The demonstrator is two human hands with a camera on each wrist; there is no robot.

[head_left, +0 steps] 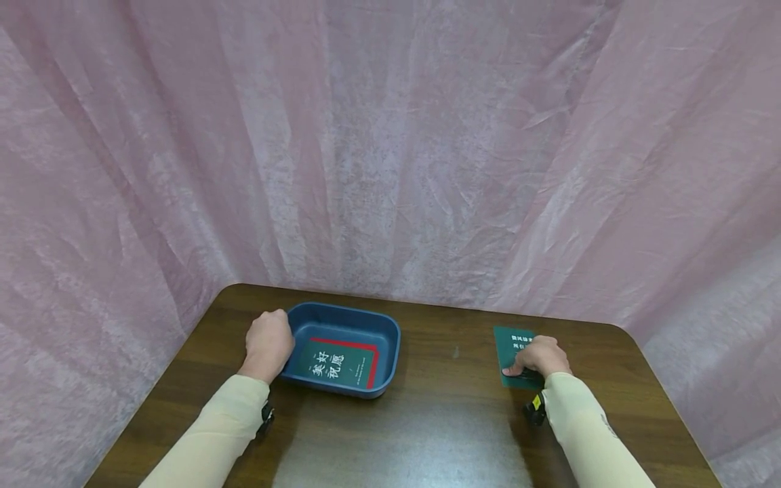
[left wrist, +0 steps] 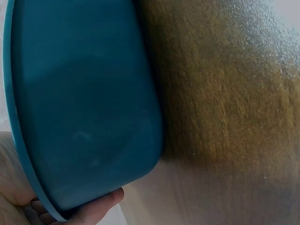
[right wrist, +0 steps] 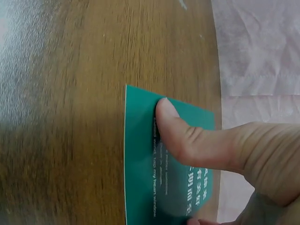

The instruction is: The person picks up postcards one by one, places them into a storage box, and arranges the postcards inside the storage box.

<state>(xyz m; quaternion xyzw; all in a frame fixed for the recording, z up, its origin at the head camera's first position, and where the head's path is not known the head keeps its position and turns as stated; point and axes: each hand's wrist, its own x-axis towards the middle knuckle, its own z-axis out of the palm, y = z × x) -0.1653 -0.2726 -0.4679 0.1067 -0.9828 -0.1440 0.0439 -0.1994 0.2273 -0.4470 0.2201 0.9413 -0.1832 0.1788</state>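
At the left of the table sits a blue plastic tray (head_left: pixel 390 352) with rounded corners. My left hand (head_left: pixel 270 342) grips its left end; in the left wrist view the thumb (left wrist: pixel 105 204) lies against the outer wall, just below the rim. Inside the tray is a green card (head_left: pixel 323 366) with white lettering, over something red-edged (head_left: pixel 373 373). To the right, my right hand (head_left: pixel 539 356) holds another green card (head_left: pixel 509 339) printed in white. The right wrist view shows the thumb (right wrist: pixel 176 126) across its face and another fingertip lower down on it.
The brown wooden table (head_left: pixel 427 434) has rounded far corners and a glossy surface. Behind its far edge hangs a pink velvet curtain (head_left: pixel 378 169). Bare wood lies between the tray and the right-hand card.
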